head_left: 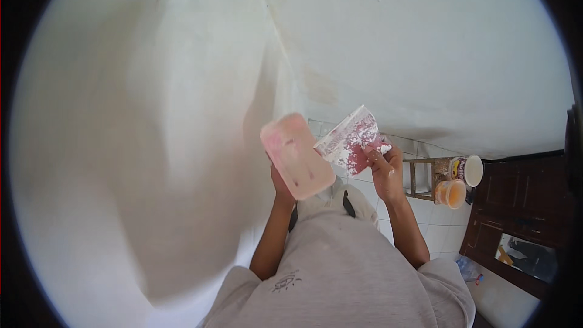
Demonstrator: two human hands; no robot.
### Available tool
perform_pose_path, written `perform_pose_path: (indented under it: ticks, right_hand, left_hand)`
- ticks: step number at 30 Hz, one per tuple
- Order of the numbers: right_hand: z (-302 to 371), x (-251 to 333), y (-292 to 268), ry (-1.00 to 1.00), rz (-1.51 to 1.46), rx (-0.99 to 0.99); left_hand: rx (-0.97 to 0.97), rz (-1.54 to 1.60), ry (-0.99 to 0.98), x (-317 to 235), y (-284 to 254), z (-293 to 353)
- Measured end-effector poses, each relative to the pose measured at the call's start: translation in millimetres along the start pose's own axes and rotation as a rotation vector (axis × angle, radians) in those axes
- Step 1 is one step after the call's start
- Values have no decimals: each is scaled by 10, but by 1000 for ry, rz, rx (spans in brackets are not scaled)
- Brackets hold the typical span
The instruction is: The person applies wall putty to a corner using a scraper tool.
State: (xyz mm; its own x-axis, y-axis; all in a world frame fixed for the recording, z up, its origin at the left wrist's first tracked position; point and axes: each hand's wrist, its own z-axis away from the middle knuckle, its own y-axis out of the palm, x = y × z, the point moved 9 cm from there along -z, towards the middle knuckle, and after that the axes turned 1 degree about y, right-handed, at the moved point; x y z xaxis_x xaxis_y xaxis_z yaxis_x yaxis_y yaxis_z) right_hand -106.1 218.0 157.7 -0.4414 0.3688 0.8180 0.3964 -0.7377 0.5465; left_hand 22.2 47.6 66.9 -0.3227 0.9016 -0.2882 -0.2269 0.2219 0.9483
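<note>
My left hand [280,183] grips a shallow pink plastic tray [313,173] from its left side and underneath; most of its fingers are hidden behind the tray. The tray is tilted, and pale smears cover its face. In my right hand [388,173] is a reddish flat putty scraper [357,153], pinched between thumb and fingers. White putty coats much of its blade, and a little sticks to my fingers. The scraper's left corner is close to or touching the tray's right edge; I cannot tell which.
White walls meet at a corner [282,45] ahead, with a beige patch [319,87] beside it. To the right, a white bucket [473,170] and an orange-stained bucket [450,194] stand on a wooden step stool [419,194]. Beyond is a dark brown cupboard [507,191]. White tiles [437,231] cover the floor.
</note>
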Motion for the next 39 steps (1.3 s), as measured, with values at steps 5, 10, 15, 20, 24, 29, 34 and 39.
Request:
perform_pose_path:
  ticks: [5, 10, 15, 20, 24, 29, 34, 39]
  right_hand:
    - [141, 1100, 659, -288, 408, 132]
    - [199, 1517, 1026, -372, 841, 87]
    - [-2, 1612, 1268, -314, 1118, 224]
    - [-192, 1267, 1116, -279, 1275, 280]
    - [-346, 1059, 975, -333, 1255, 287]
    - [-458, 911, 842, -276, 1180, 307]
    - [-511, 719, 822, -302, 1265, 351]
    - [-589, 510, 726, -251, 1192, 429]
  left_hand:
    - [196, -1051, 432, -345, 1014, -79]
    - [-45, -299, 142, -73, 1662, -82]
    - [-10, -192, 19, 172, 1882, -230]
    - [-162, -254, 71, 304, 1759, -370]
    - [-209, -284, 74, 451, 1442, -520]
    - [-232, -213, 79, 536, 1277, -527]
    - [-183, -274, 123, 502, 1162, -563]
    - [-166, -258, 116, 540, 1015, -616]
